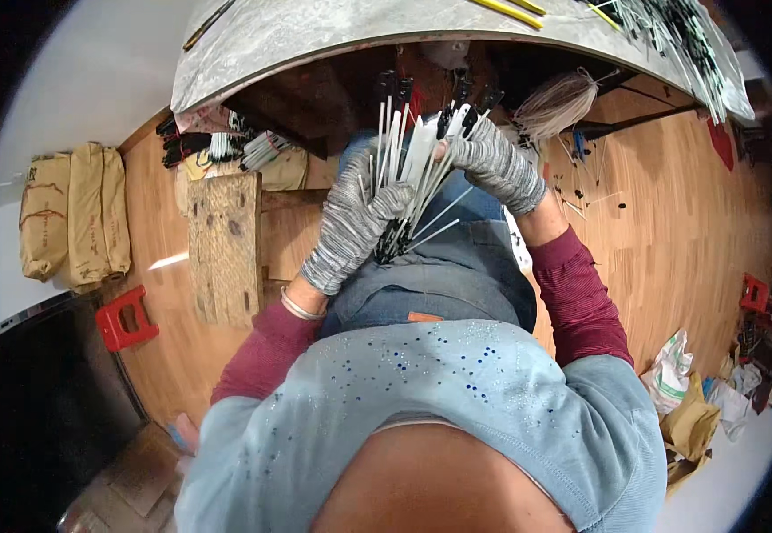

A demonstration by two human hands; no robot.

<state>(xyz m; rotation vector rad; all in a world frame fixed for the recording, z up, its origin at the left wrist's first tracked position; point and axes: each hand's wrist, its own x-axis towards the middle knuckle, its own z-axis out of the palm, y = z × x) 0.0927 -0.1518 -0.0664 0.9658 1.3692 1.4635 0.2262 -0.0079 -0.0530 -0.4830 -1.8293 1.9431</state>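
Observation:
A bundle of thin white rods with black ends [395,151] stands above my lap, fanned out at the top. My left hand [355,222], in a grey knitted glove, is closed round its left side, with the thumb across the rods. My right hand [497,164], gloved alike, pinches some of the rods at the upper right of the bundle; its thumb tip shows bare. A flat, pale strip [419,149] lies among the rods between my hands. Lower black ends [392,242] rest against my jeans, and a few rods stick out to the right.
Ahead stands a table [341,44] with a grey cover, more rods [688,53] heaped at its right end. To my left are a wooden bench [226,249], a red stool [126,320] and brown sacks [75,213]. Bags [670,373] lie at right.

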